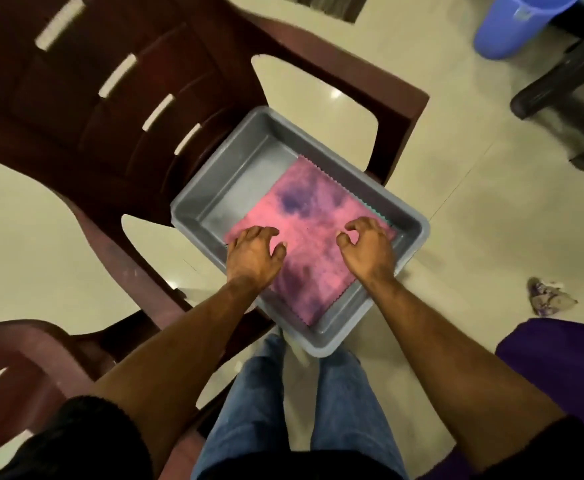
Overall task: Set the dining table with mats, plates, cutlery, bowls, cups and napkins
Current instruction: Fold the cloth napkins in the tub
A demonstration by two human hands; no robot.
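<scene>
A pink and purple mottled mat (309, 233) with zigzag edges lies in a grey plastic tub (249, 157) that stands on the seat of a dark red plastic chair. A green zigzag edge of another mat peeks out beneath it on the right. My left hand (254, 254) is over the mat's near left corner with fingers curled down onto it. My right hand (366, 245) hovers over the mat's right side, fingers curled, thumb and forefinger close together. Whether either hand grips the mat is not visible.
The dark red chair (117, 98) has its slatted back at the upper left. A second chair (31, 362) is at the lower left. A blue bucket (522, 22) and dark furniture stand at the upper right. A crumpled scrap (547, 296) lies on the tiled floor; purple cloth (560, 362) is at the right.
</scene>
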